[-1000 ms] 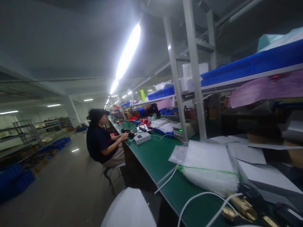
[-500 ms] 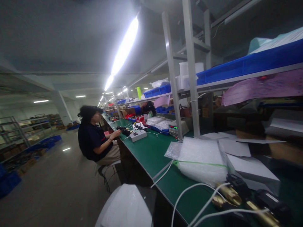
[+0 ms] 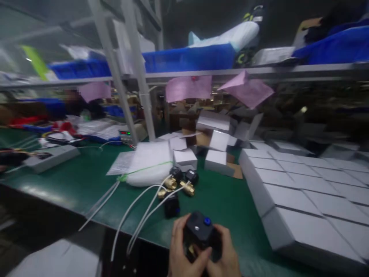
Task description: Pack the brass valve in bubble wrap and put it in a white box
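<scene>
While both hands [image 3: 201,257] grip a black valve [image 3: 200,234], white boxes [image 3: 291,184] crowd the green bench [image 3: 72,181].

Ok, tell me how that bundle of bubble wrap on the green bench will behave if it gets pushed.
The bubble wrap bundle looks soft and puffy, so it would probably squash rather than slide cleanly. It likely weighs little for its bulk. Its green tie should keep the sheets together, though the white cables lying against it may drag along.
</scene>
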